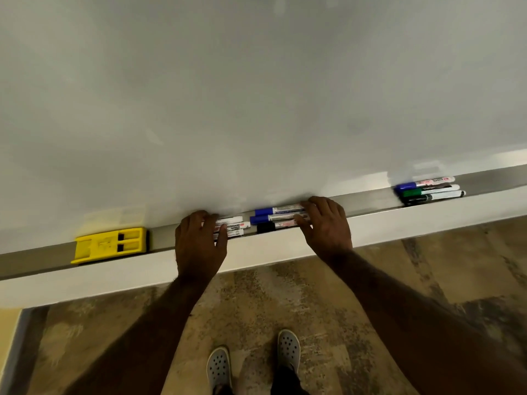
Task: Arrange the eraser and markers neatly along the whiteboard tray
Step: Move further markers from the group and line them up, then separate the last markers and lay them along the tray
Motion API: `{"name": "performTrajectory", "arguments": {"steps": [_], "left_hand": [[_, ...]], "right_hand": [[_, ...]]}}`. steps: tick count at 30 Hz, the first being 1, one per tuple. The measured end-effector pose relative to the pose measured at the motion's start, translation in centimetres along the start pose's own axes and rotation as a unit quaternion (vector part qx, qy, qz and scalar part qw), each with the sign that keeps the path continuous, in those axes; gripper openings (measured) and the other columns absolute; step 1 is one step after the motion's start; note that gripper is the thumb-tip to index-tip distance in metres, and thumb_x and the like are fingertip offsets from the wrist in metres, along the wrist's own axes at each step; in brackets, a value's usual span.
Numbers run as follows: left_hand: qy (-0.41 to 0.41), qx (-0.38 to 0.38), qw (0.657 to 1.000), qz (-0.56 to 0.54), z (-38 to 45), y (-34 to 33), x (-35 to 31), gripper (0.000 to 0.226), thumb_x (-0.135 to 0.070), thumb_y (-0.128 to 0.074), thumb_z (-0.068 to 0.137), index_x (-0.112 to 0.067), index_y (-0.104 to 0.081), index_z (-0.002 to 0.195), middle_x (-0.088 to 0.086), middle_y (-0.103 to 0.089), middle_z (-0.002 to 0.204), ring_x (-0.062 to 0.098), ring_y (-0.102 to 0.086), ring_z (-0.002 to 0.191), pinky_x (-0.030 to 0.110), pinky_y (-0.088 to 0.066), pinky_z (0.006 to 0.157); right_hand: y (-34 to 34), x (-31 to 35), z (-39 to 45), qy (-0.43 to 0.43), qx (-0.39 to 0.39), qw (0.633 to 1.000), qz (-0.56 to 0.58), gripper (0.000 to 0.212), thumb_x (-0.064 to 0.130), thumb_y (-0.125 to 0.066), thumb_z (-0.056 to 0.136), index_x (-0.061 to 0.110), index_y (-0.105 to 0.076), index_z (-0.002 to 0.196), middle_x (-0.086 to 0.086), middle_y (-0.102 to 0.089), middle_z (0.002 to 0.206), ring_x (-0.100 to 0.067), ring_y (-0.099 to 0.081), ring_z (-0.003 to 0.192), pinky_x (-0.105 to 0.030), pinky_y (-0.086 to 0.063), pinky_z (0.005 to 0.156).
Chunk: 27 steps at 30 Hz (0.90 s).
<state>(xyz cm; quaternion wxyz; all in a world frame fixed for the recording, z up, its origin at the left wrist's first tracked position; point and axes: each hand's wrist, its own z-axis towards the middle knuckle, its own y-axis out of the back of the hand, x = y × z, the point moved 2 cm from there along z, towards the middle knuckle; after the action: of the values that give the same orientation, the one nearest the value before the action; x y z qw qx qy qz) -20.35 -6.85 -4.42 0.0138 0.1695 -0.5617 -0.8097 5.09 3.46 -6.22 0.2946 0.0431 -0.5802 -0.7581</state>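
A yellow eraser (111, 245) lies flat at the left of the grey whiteboard tray (370, 199). My left hand (199, 246) rests its fingers on a bundle of white markers (232, 227) in the tray's middle. Just to the right lies a second bundle (278, 218) with two blue caps and one black cap. My right hand (326, 226) covers its right ends, fingers curled over the barrels. A third group of markers (427, 191), with blue, green and black caps, sits apart at the far right. Neither bundle is lifted.
The whiteboard (256, 95) rises straight behind the tray. A white ledge (399, 226) runs under the tray's front edge. Below are a mottled brown floor (370, 295) and my two grey perforated shoes (288, 349).
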Motion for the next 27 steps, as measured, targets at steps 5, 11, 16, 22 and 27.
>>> {"name": "performTrajectory", "arguments": {"steps": [5, 11, 16, 22, 27], "left_hand": [[-0.132, -0.019, 0.989, -0.060, 1.7, -2.0, -6.8, 0.024, -0.028, -0.055, 0.089, -0.011, -0.064, 0.103, 0.010, -0.062, 0.100, 0.027, -0.055, 0.094, 0.037, -0.044, 0.080], [-0.254, 0.059, 0.947, -0.185, 3.9, -4.4, -17.5, 0.015, -0.016, -0.055, 0.090, -0.009, -0.062, 0.101, 0.008, -0.059, 0.098, 0.023, -0.054, 0.090, 0.037, -0.050, 0.075], [-0.275, 0.149, 0.923, -0.226, 5.3, -6.4, -25.3, 0.020, -0.014, -0.055, 0.091, -0.009, -0.063, 0.109, 0.009, -0.064, 0.107, 0.027, -0.059, 0.099, 0.041, -0.054, 0.078], [-0.288, 0.220, 0.914, -0.181, 6.9, -9.4, -32.3, 0.029, -0.021, -0.054, 0.094, -0.011, -0.058, 0.122, 0.010, -0.063, 0.120, 0.028, -0.058, 0.108, 0.043, -0.053, 0.088], [-0.317, 0.220, 0.912, -0.138, 7.7, -10.9, -35.3, 0.030, -0.009, -0.052, 0.093, -0.008, -0.057, 0.122, 0.014, -0.063, 0.118, 0.033, -0.059, 0.104, 0.046, -0.052, 0.088]], "right_hand": [[3.2, -5.7, -0.7, -0.050, -0.064, 0.997, 0.000, 0.020, 0.020, -0.052, 0.093, 0.009, -0.061, 0.106, -0.013, -0.065, 0.104, -0.032, -0.058, 0.098, -0.042, -0.046, 0.086], [7.8, -13.6, -1.5, -0.144, -0.064, 0.985, -0.074, 0.032, 0.010, -0.046, 0.076, 0.007, -0.061, 0.103, -0.018, -0.063, 0.100, -0.038, -0.057, 0.092, -0.045, -0.048, 0.080], [9.8, -18.7, -2.6, -0.197, 0.007, 0.974, -0.110, 0.034, 0.001, -0.057, 0.075, 0.003, -0.059, 0.108, -0.021, -0.063, 0.104, -0.042, -0.057, 0.095, -0.047, -0.047, 0.080], [10.9, -22.6, -2.9, -0.188, 0.045, 0.978, -0.079, 0.051, 0.005, -0.061, 0.077, 0.004, -0.055, 0.127, -0.017, -0.057, 0.128, -0.037, -0.051, 0.119, -0.047, -0.044, 0.097], [10.6, -23.5, -2.4, -0.131, 0.090, 0.983, -0.097, 0.044, 0.005, -0.065, 0.076, 0.008, -0.060, 0.120, -0.016, -0.062, 0.121, -0.037, -0.057, 0.109, -0.044, -0.047, 0.090]]}}
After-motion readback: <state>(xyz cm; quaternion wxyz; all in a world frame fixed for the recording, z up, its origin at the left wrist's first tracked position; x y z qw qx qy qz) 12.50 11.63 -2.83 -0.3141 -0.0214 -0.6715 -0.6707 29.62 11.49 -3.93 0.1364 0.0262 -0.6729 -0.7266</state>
